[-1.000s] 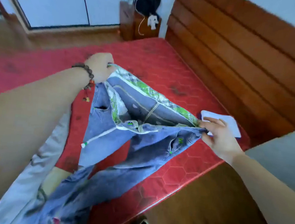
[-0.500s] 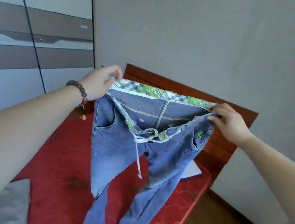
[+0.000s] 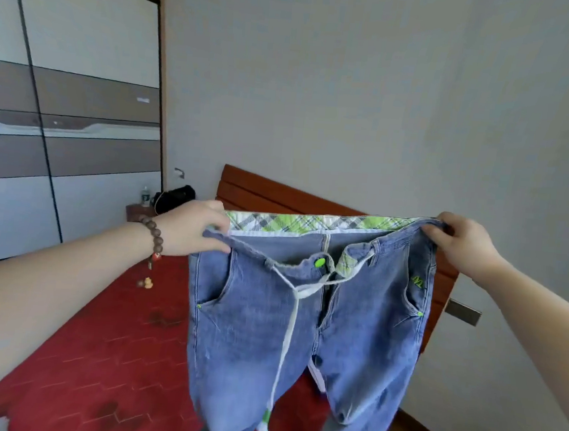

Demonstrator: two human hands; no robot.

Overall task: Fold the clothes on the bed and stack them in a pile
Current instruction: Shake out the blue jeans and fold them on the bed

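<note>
I hold the jeans (image 3: pixel 301 320) up in the air in front of me, above the bed (image 3: pixel 92 353), with the waistband stretched between my two hands. My left hand (image 3: pixel 192 228), at about 9 o'clock of the waistband, pinches the corner with thumb and fingers closed on the cloth. My right hand (image 3: pixel 463 244), at about 3 o'clock, has its fingers curled over the other corner and clamps it too. The legs hang down freely, the front faces me, and the white drawstring (image 3: pixel 288 336) dangles in the middle.

To do this step well, I think I should bring the two hands together so one leg lies exactly on the other, with the side seams matching. It is better to keep the waistband tight while doing this, otherwise the denim sags and the fold becomes crooked. The drawstring could stick out of the fold, so I would tuck it inside. Then I would lower the jeans flat on the red mattress at 7 o'clock.
</note>
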